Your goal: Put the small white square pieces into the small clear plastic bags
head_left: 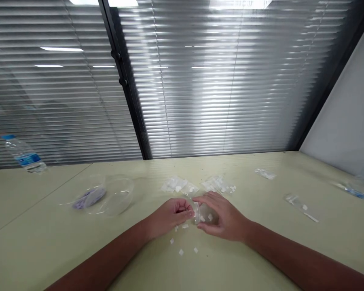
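Small clear plastic cup [204,214] held low over the surface [48,250].
My left hand [170,214] nearly closed, fingertips on the cup's rim; small white squares [181,252] scattered below; my right hand [221,216] half open, cupping the far side.

The worktop [245,226] is smooth, matt and pale; the cup [197,212] and bowl [118,196] are clear, glossy plastic, the bottle [24,154] thin clear plastic, and the squares [181,252] matt white, perhaps paper.
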Motion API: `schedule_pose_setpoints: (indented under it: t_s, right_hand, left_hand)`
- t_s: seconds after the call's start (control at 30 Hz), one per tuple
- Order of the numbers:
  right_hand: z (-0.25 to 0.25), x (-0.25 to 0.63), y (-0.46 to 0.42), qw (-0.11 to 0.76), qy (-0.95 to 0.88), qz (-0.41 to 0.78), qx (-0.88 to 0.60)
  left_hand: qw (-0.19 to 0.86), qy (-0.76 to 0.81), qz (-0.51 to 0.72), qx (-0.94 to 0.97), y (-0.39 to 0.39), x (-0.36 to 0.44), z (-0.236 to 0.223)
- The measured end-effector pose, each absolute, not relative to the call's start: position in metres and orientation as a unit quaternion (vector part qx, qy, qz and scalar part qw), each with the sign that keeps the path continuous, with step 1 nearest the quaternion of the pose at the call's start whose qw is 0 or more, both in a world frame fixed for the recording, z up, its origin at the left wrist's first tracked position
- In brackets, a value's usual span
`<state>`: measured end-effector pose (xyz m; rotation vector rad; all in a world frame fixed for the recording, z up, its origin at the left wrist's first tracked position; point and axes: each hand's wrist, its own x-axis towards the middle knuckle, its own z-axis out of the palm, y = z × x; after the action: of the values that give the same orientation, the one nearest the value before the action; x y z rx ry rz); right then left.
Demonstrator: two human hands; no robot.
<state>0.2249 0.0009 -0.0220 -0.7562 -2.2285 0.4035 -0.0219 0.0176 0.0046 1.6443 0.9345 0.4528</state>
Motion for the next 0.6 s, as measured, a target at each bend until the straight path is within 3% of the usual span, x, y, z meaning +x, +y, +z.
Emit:
schedule_pose_setpoints:
  t_s: [0.6]
  right_hand:
    - [-0.021, 0.227, 0.0, 0.373, -0.854, 0.187, -0.311]
  left_hand:
    - [0.635, 0.409, 0.205, 0.622, 0.016, -0.026, 0.014]
